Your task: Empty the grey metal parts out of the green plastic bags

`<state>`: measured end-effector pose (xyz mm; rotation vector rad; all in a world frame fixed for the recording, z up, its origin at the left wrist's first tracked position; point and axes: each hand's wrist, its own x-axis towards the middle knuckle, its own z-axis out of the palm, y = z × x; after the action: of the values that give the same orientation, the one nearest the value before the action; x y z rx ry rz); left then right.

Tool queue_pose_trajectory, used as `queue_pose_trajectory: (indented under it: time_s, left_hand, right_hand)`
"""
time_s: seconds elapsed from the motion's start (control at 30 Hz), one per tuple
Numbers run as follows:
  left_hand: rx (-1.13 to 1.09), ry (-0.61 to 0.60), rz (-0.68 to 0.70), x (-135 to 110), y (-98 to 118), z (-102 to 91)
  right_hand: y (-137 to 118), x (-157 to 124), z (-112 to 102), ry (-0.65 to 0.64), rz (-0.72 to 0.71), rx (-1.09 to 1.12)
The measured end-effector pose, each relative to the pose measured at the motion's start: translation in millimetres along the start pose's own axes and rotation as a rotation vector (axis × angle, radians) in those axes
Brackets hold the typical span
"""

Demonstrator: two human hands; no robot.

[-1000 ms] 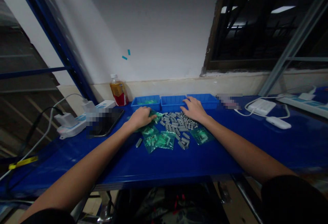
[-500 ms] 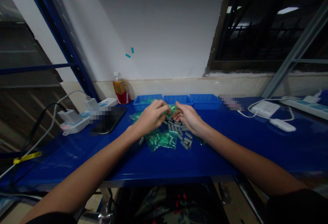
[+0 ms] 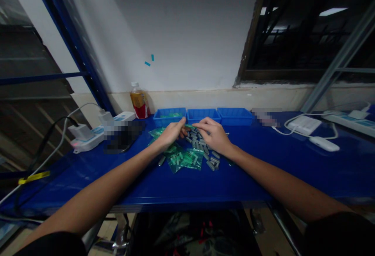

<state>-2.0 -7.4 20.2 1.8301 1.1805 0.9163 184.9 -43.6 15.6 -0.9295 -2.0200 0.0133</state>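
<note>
My left hand (image 3: 172, 134) and my right hand (image 3: 214, 134) are close together over the middle of the table. Both pinch a small green plastic bag (image 3: 190, 126), seen nearly edge-on between the fingertips. Beneath and between the hands lie several short grey metal cylinders (image 3: 200, 146). Nearer to me, filled green plastic bags (image 3: 186, 159) with small light pieces inside rest on the table. More green bag material (image 3: 156, 132) shows left of my left hand, which partly covers it. A lone cylinder (image 3: 161, 160) lies below my left wrist.
Behind the hands stand three blue trays: the left tray (image 3: 170, 121) holds green bags, beside a middle tray (image 3: 203, 111) and a right tray (image 3: 235, 122). A drink bottle (image 3: 138, 102), phone (image 3: 125, 137) and power strip (image 3: 90, 142) are left; a white charger (image 3: 304, 124) with cables is right.
The green bag between my hands has shifted slightly left and now appears thinner. My left hand has turned thumb-up and moved a little left; my right hand's fingers now point left, pinching.
</note>
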Motion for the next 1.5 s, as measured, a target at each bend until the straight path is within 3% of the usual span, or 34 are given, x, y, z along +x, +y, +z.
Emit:
queue_pose_trajectory:
  time_s: [0.1,0.23,0.37,0.5,0.67,0.93,1.03,1.13,1.27,1.37,1.5]
  left_hand:
    - [0.004,0.044,0.086,1.6,-3.4,0.1]
    - [0.352,0.151,0.388,-4.6,-2.0,0.4]
    - [0.645,0.083,0.660,-14.0,5.8,2.6]
    - [0.756,0.031,0.740,-17.8,8.8,6.3]
    - [0.675,0.016,0.625,-14.2,6.7,4.7]
    - [0.049,0.038,0.066,-6.6,10.5,-1.0]
    - [-0.063,0.036,-0.070,-4.0,8.4,-1.7]
    - [-0.152,0.019,-0.117,-1.9,6.2,-1.5]
    - [-0.093,0.141,0.054,-2.0,5.1,-1.6]
    - [0.181,0.276,0.334,-5.9,6.3,-2.8]
    - [0.488,0.150,0.710,-13.2,7.8,-0.4]
  right_hand:
    - [4.2,-0.1,3.7,-0.038,0.031,-0.010]
    - [11.3,1.3,10.8,-0.062,0.303,0.205]
    - [12.8,3.8,11.9,-0.068,0.488,0.461]
    - [3.9,5.4,8.4,-0.078,0.498,0.581]
    - [-1.6,3.9,10.0,-0.087,0.445,0.604]
    - [1.2,-1.6,11.6,-0.059,0.196,0.183]
    - [-4.2,-3.1,7.9,-0.052,0.050,0.094]
    - [-5.7,-3.1,7.3,-0.015,0.004,0.073]
    - [-1.4,-0.1,9.8,0.057,0.145,0.103]
    - [1.8,3.7,10.8,0.060,0.374,0.284]
    - [2.0,7.0,10.8,0.050,0.669,0.593]
